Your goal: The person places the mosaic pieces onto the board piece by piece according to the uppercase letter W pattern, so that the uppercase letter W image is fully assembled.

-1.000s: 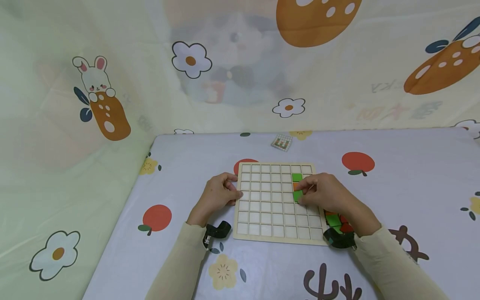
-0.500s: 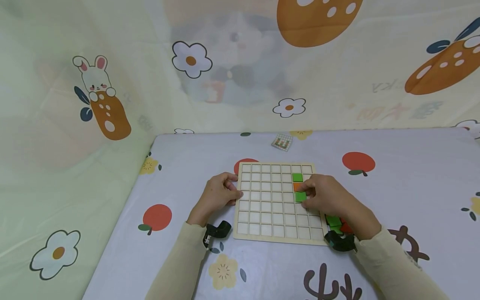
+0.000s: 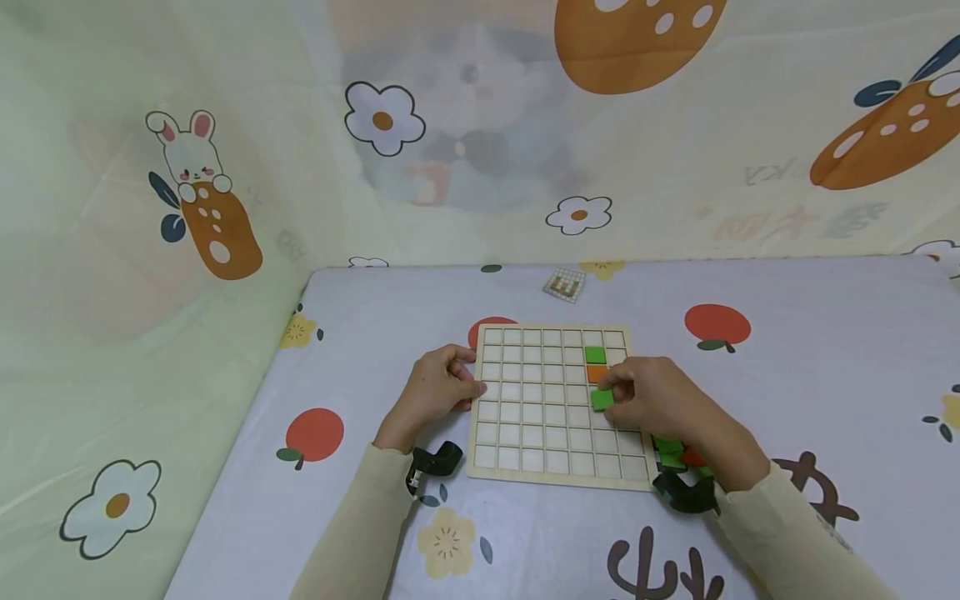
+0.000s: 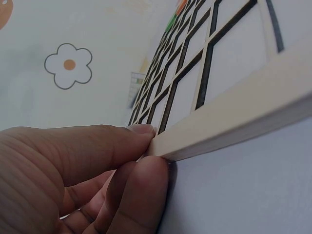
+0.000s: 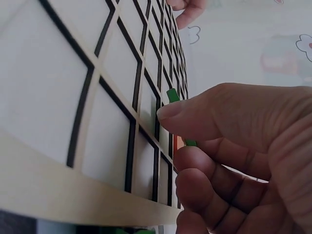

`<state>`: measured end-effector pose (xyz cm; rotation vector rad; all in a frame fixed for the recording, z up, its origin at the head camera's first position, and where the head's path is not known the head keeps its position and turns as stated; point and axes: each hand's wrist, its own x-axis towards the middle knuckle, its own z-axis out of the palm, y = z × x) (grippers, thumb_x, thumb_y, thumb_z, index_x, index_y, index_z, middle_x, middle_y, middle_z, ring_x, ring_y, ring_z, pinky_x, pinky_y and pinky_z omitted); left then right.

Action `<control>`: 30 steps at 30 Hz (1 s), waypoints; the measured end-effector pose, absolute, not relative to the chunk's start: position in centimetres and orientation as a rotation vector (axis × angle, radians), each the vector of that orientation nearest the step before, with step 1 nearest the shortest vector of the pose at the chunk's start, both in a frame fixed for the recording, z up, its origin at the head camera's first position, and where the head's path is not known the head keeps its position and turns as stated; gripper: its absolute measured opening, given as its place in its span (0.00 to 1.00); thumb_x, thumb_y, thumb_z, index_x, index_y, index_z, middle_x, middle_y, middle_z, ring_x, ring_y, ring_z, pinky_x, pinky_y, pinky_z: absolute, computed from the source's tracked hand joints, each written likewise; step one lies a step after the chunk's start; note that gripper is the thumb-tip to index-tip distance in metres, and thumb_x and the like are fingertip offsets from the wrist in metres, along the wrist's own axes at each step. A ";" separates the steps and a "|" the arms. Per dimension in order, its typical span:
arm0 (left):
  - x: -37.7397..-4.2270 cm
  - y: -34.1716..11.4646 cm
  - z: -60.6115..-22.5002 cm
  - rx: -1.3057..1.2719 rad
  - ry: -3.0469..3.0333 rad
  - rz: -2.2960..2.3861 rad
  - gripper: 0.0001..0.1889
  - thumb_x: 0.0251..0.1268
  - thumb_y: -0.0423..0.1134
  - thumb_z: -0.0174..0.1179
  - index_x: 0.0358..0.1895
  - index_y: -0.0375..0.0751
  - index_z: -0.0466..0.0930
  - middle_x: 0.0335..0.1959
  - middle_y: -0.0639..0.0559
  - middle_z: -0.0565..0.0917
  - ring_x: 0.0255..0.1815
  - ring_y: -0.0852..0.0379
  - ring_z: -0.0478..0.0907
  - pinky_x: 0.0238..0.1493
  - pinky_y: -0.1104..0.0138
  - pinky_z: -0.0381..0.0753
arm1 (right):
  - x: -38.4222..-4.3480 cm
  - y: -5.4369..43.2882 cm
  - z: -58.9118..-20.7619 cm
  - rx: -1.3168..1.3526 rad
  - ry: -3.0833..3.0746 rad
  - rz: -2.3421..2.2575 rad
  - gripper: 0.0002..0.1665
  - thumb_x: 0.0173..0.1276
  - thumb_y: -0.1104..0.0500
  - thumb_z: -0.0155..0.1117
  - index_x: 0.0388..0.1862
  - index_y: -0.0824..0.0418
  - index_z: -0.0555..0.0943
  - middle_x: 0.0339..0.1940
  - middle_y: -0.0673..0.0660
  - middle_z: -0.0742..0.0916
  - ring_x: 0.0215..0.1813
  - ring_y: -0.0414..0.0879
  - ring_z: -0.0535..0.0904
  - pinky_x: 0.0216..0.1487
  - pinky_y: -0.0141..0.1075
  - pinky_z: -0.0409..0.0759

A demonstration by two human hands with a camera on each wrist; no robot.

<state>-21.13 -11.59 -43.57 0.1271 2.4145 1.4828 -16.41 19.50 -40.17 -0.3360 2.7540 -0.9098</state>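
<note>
A pale wooden grid board (image 3: 555, 480) lies on the table, with a green square tile (image 3: 595, 355) and an orange tile (image 3: 596, 374) seated in its upper right cells. Just below the orange one, my right hand (image 3: 660, 393) pinches another green tile (image 3: 602, 401) by its edge, between thumb and fingers. In the right wrist view that pinched tile (image 5: 173, 95) is tilted and partly hidden by the thumb. My left hand (image 3: 435, 385) grips the board's left edge. Its thumb (image 4: 112, 144) lies on top of the frame, with curled fingers against the side.
Loose green tiles (image 3: 669, 451) and a red tile (image 3: 693, 457) lie beside the board's lower right corner, partly covered by my right wrist. A small patterned grid card (image 3: 565, 285) rests behind the board. A printed cloth wall (image 3: 465, 233) rises at the back.
My right hand has drawn slightly right and toward me, with the green tile shifting away from the orange one. The orange tile is now fully uncovered. My left hand has stayed put.
</note>
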 end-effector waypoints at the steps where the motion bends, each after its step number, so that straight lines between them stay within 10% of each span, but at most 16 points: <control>1: -21.1 -11.6 -43.6 0.128 2.413 1.485 0.24 0.56 0.31 0.72 0.56 0.36 0.77 0.31 0.46 0.81 0.21 0.57 0.79 0.25 0.68 0.82 | -16.3 19.5 -40.1 -0.331 2.755 -0.909 0.14 0.54 0.63 0.75 0.41 0.61 0.86 0.26 0.51 0.79 0.34 0.46 0.73 0.33 0.38 0.73; 30: -21.1 -11.5 -43.4 0.110 2.403 1.489 0.24 0.55 0.30 0.72 0.56 0.36 0.77 0.31 0.46 0.80 0.22 0.56 0.79 0.25 0.68 0.82 | -14.9 19.4 -40.8 -0.350 2.751 -0.921 0.13 0.51 0.64 0.77 0.37 0.60 0.86 0.24 0.48 0.79 0.32 0.44 0.73 0.32 0.36 0.72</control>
